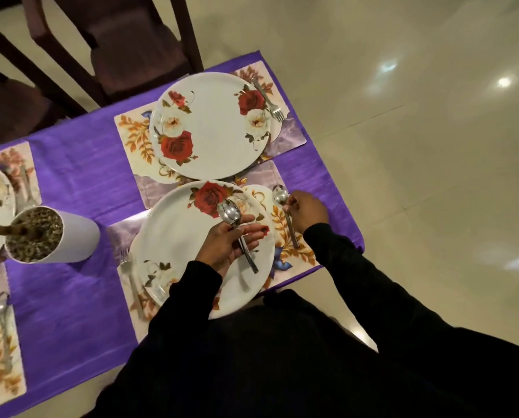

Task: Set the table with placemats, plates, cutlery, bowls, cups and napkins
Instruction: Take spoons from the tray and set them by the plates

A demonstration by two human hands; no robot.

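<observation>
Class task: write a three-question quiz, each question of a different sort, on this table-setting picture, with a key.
1. True or false: the left hand holds a fork.
2. Where does the spoon in the right hand lie? A) on the near plate B) on the placemat beside it C) in the white pot
3. Fill in: the tablecloth is ____.

Key: 1 false, it holds a spoon; 2 B; 3 purple.

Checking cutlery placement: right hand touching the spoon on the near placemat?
Touching. Head view: right hand pinches the spoon handle just below its bowl; the spoon lies on the near placemat.
</observation>
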